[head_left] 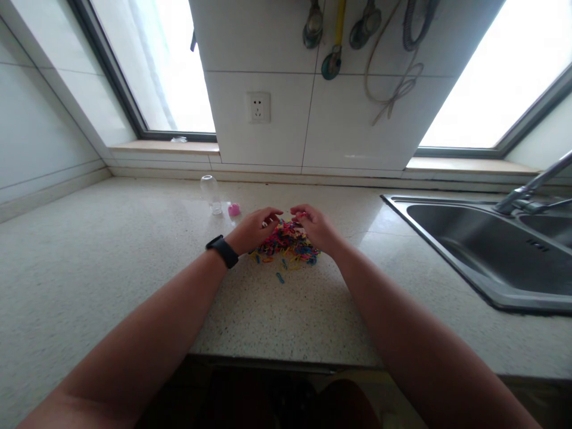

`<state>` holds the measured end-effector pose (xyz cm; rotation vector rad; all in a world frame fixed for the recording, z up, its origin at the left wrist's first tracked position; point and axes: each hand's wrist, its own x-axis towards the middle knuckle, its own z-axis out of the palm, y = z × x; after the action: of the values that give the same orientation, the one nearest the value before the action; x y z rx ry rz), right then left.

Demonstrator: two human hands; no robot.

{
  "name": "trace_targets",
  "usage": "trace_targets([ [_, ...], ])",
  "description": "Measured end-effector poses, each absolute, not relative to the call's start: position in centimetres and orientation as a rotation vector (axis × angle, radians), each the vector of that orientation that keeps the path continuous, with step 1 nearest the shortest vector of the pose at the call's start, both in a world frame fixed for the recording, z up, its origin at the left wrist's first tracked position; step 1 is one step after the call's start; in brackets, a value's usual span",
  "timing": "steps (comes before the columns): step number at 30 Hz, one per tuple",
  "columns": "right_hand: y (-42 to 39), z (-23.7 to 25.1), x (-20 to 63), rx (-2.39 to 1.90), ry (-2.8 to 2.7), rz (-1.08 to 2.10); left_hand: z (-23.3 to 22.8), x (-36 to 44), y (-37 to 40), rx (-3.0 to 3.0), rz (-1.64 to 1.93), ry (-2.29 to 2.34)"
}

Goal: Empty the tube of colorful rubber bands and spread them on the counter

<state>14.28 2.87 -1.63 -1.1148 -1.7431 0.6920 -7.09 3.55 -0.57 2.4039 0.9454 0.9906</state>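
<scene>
A heap of small colourful elastic bands (288, 244) lies on the speckled countertop (111, 268), with a few stray bands at its near edge. My left hand (252, 229), a black band on its wrist, rests at the heap's left side with fingers pinched together over it. At the heap's right side my right hand (315, 227) has its fingertips pinched on a pink band at the top. Whether the left fingers hold a band is too small to tell.
A small clear bottle (211, 192) lies on its side behind the heap, a pink cap (233, 209) next to it. A steel sink (496, 250) with a tap (531, 187) fills the right. The tiled wall holds a socket (258, 107) and hanging utensils (333, 36).
</scene>
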Motion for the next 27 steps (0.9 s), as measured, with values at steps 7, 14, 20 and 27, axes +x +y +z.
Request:
trace_targets([
  [7, 1.2, -0.6, 15.4, -1.149, -2.425, 0.320, -0.7, -7.9, 3.4, 2.769, 0.641, 0.860],
  [14, 1.5, -0.9, 15.3, -1.226, -2.554, 0.200, -1.5, -7.6, 3.7, 2.812, 0.493, 0.905],
  [20, 1.4, -0.6, 14.8, -1.246, -2.482, 0.221, -1.1, -6.9, 3.6, 2.718, 0.546, 0.891],
  [27, 1.6, -1.0, 14.5, -1.250, -2.263, 0.317, -0.9, -6.8, 3.5, 2.652, 0.725, 0.938],
])
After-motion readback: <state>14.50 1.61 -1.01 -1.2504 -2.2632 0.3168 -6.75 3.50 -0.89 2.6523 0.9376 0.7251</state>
